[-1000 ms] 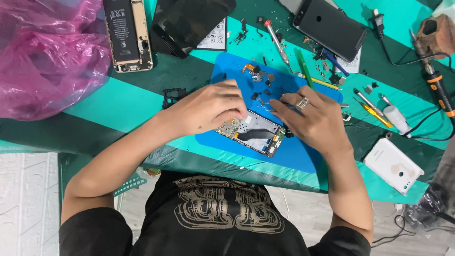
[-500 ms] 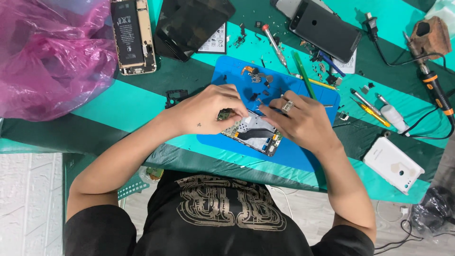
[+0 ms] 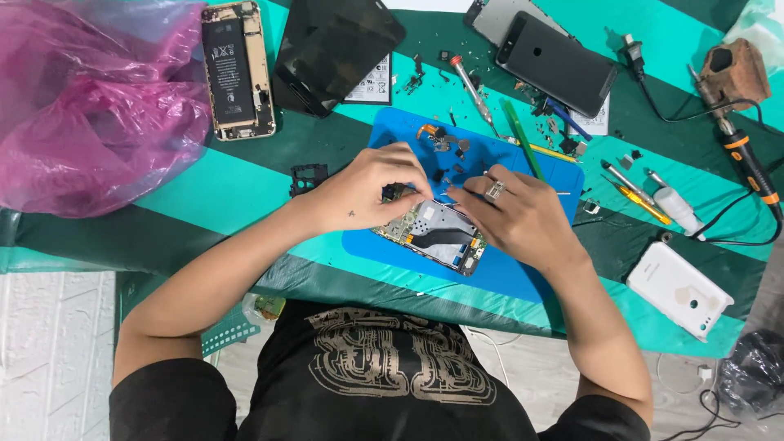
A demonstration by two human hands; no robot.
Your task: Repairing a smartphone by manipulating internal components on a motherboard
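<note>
An opened phone (image 3: 437,235), its circuit board and metal shield bare, lies on a blue work mat (image 3: 523,282). My left hand (image 3: 367,194) rests at the phone's upper left end, fingers pinched on its edge by a small dark part (image 3: 395,193). My right hand (image 3: 516,216), with a ring on one finger, is curled over the phone's upper right side and grips a thin metal tool (image 3: 562,193). The tool's tip points at the phone's top, between the two hands. The fingertips hide the contact point.
A pink plastic bag (image 3: 90,106) lies at the left. At the back are a phone frame with battery (image 3: 237,69), a black screen panel (image 3: 335,45) and a dark grey phone (image 3: 555,61). A white back cover (image 3: 678,290), a soldering iron (image 3: 747,159), screwdrivers and small loose parts lie at the right.
Both hands have drawn closer together over the top end of the opened phone. The right hand's fingers have shifted left toward the left hand.
</note>
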